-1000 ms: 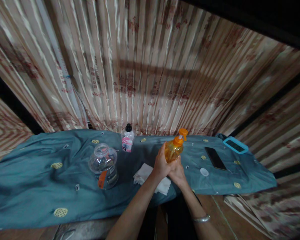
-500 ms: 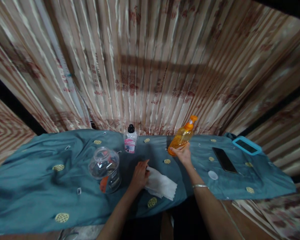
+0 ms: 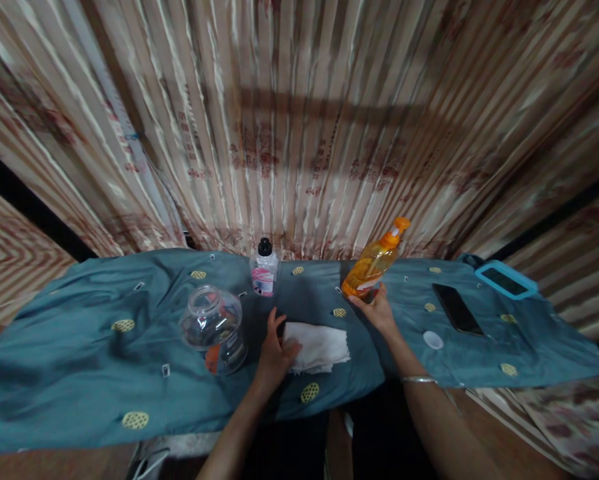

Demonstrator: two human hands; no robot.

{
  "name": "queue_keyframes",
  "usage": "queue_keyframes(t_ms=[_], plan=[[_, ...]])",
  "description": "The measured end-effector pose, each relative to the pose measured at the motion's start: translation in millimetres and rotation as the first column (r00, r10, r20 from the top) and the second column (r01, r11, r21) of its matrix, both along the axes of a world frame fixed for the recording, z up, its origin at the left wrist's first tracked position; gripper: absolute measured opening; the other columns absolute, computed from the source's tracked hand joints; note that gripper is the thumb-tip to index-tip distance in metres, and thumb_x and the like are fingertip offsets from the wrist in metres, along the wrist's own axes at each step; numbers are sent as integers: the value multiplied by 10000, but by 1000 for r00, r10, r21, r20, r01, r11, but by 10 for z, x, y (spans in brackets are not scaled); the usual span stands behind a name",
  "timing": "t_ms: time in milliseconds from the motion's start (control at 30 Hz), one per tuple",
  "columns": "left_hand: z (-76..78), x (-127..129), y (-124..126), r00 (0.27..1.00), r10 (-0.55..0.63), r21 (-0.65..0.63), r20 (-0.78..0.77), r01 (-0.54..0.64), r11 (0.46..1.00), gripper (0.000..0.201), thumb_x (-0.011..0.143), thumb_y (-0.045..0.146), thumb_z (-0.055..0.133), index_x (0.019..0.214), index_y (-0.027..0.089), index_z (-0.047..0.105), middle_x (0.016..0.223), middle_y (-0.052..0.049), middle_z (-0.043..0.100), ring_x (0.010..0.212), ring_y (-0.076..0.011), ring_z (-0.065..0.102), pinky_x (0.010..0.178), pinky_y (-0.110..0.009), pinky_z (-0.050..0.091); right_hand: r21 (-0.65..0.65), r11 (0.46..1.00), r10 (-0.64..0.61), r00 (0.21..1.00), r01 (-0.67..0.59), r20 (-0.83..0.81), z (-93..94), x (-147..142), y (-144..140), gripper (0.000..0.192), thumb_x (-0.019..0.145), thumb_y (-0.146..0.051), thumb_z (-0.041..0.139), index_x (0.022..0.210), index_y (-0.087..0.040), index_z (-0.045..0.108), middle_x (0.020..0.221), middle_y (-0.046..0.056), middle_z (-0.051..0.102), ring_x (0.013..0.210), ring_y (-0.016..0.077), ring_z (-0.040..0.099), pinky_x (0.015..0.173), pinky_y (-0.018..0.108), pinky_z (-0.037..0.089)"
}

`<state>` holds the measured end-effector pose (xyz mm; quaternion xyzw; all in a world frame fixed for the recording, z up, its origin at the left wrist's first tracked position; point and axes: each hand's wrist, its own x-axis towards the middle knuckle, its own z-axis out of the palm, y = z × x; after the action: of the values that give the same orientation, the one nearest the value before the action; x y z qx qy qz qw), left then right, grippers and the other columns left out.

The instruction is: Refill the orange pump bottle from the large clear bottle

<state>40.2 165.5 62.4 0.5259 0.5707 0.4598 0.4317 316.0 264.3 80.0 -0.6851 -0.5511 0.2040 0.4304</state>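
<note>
parted since 1 s ago: right hand (image 3: 379,310) gripped orange bottle (image 3: 372,265) mid-frame, left hand (image 3: 274,350) pressed white cloth (image 3: 316,347) below.

One head-worn camera looks forward and down at a cloth-covered table (image 3: 79,347), close in; the curtain (image 3: 299,120) fills twelve o'clock, forearms entering from six.

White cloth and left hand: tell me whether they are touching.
Touching. The head view shows the left hand lying on the white cloth, fingers overlapping its left edge with no gap.
</note>
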Motion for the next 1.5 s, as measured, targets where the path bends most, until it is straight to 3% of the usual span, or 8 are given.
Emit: queue_keyframes(t_ms=[233,400,500,600,833,1167,1267,1500], plan=[[-104,264,-40,974,53,14,218,-57,998,828,740,130,610,1451,197,192,1382,-150,532,1271,-243,537,1055,-436,452,-112,939,332,941,-324,60,-4,-386,-621,623,709,-517,609,1192,-123,602,1340,226,576,1295,349,509,1120,529,322],[92,508,-38,890,17,-1,455,-19,1000,781,797,133,568,1447,239,147,1451,-156,466,1221,-203,584,1008,-377,501,-122,857,494,866,-501,-79,115,-572,-791,173,683,-388,621,730,-223,645,1096,90,695,1059,263,641,959,433,473],[252,576,-61,897,-35,80,441,0,997,775,813,167,571,1453,235,139,1477,-156,435,1267,-210,546,1046,-391,474,-110,861,475,862,-497,-179,201,-457,-753,231,710,-445,595,659,-231,526,681,-7,621,663,167,611,654,310,512],[246,553,-112,954,-29,145,297,-14,989,763,833,182,557,1472,236,142,1492,-145,421,1345,-234,468,1096,-434,427,-126,885,417,884,-448,-212,215,-311,-703,274,732,-498,583,768,-230,533,625,-35,589,540,139,548,521,269,461],[-147,176,-553,976,18,236,-218,35,971,649,873,201,512,1471,217,260,1609,-148,177,1505,-288,170,1208,-540,234,-106,937,346,928,-333,136,57,-272,-711,456,743,-460,607,1123,-208,600,1102,129,706,1003,302,668,946,522,479],[-163,-504,-950,895,138,310,-425,1,951,392,915,249,475,1304,219,510,1292,-123,602,1188,-249,615,1034,-459,517,-45,904,418,858,-425,298,-103,-565,-696,421,763,-371,628,1109,-133,645,1260,229,630,1247,368,552,1064,585,395],[-115,-491,-870,905,82,291,-416,48,956,347,895,240,494,1232,223,572,1172,-101,665,1022,-227,686,942,-427,578,-1,908,405,878,-418,257,10,-732,-624,547,780,-396,628,1258,-141,547,1332,210,588,1303,337,509,1092,580,371],[85,-57,-493,896,-100,344,-434,266,901,350,934,194,398,1192,231,631,1236,-102,660,1166,-228,614,1029,-464,518,97,864,489,869,-495,77,688,-1614,-189,1092,667,-557,749,1481,-79,200,1527,227,356,1423,292,354,1156,466,323]])
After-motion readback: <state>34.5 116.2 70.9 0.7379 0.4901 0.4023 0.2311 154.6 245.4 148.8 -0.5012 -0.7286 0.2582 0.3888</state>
